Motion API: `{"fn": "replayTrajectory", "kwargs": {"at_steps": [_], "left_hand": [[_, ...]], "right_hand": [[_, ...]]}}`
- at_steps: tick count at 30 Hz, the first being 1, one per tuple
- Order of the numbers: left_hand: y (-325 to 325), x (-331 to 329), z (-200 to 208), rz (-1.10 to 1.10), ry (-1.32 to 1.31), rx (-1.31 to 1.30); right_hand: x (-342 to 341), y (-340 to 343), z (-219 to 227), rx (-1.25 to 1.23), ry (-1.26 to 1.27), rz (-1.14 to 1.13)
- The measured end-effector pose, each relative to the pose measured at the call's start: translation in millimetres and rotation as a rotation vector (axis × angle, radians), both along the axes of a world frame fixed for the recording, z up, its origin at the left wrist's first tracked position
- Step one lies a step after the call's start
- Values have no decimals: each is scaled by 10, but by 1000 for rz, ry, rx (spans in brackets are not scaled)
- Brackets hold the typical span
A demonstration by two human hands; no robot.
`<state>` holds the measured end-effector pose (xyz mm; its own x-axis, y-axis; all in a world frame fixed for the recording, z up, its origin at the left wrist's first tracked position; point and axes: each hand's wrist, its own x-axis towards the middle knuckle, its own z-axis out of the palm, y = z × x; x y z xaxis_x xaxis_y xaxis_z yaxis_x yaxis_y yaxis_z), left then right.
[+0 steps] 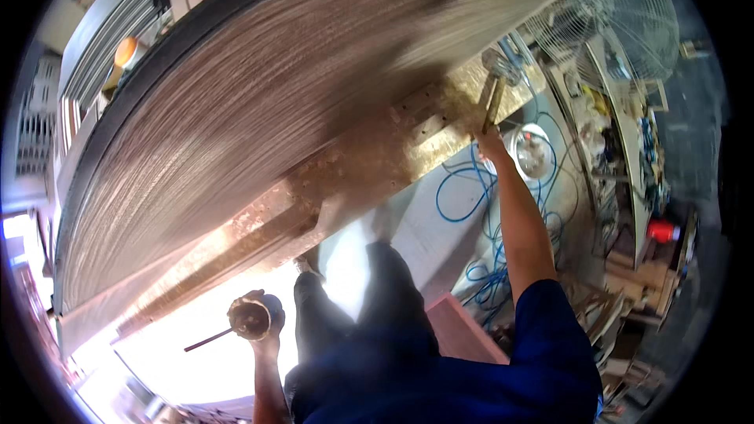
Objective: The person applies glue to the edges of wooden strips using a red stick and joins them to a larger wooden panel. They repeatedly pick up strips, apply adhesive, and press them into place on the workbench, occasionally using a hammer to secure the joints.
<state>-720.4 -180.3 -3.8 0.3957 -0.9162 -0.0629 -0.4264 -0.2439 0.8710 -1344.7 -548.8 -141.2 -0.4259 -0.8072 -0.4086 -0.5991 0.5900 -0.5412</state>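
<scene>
My left hand (272,330), at the lower left, grips a round open cup (250,319) with brownish insides. A thin dark stick (210,341) juts out from the cup toward the left. My right arm reaches far forward, and my right hand (490,144) closes around a tan, stick-like handle (493,102). At the handle's far end is a shiny, partly clear object (500,64) whose kind I cannot make out. Ahead of me lies a large panel (314,86) with streaky brown grain, above a stained, worn wooden ledge (353,161).
Beside my right hand stands a white bucket (530,153), with a tangled blue hose (488,283) on the floor. A wire-caged fan (609,12) is at the far right. Cluttered shelving (628,157) and wood offcuts (636,275) line the right side. A pinkish board (463,330) lies near my legs.
</scene>
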Motion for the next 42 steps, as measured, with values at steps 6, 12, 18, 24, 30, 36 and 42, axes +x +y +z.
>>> {"fn": "replayTrajectory", "kwargs": {"at_steps": [6,12,18,24,30,36,42], "left_hand": [[-10,-783,-20,248,524,115],[-286,-1081,76,12,193,33],[-23,-1089,72,115,203,39],[308,-828,-25,255,533,-125],[565,-416,93,269,325,-160],[584,-310,68,342,237,-178],[520,-455,-77,378,233,-135]], "right_hand": [[703,110,544,-237,331,810],[3436,1899,2646,-164,-808,1058],[3837,2188,2550,-524,-623,1386],[4245,2478,2768,-378,-519,1390],[4719,2799,2933,-327,-418,1558],[4709,2772,2985,-300,-509,1420],[4307,2329,2998,-164,-756,1027]]}}
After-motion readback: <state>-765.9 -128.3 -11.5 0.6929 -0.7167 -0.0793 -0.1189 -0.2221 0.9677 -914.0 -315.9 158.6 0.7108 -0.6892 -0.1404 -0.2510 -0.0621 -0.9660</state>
